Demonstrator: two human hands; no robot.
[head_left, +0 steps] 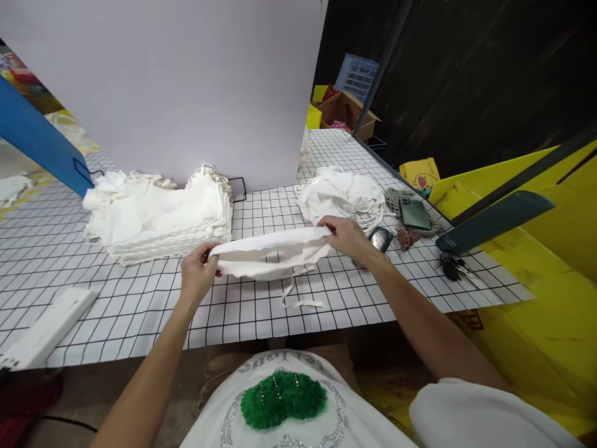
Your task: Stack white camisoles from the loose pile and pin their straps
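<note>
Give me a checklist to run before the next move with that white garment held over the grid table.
1. Left hand grips the white garment at its left end: ok.
2. Right hand grips its right end: ok.
3. Garment stretched flat between the hands: ok.
4. Strap tucked in: not ok, it trails onto the table.
5. Folded stack neat: ok.
6. Loose pile clear of phone and keys: ok.

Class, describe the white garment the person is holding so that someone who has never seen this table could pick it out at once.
Start at the grid-patterned table and find its front middle, between the folded stack on the left and the loose heap on the right. There the white garment is stretched flat between the left hand and right hand. Unlike its neighbours, it is a single piece, held at both ends, with thin straps trailing toward the table's front edge.
</note>
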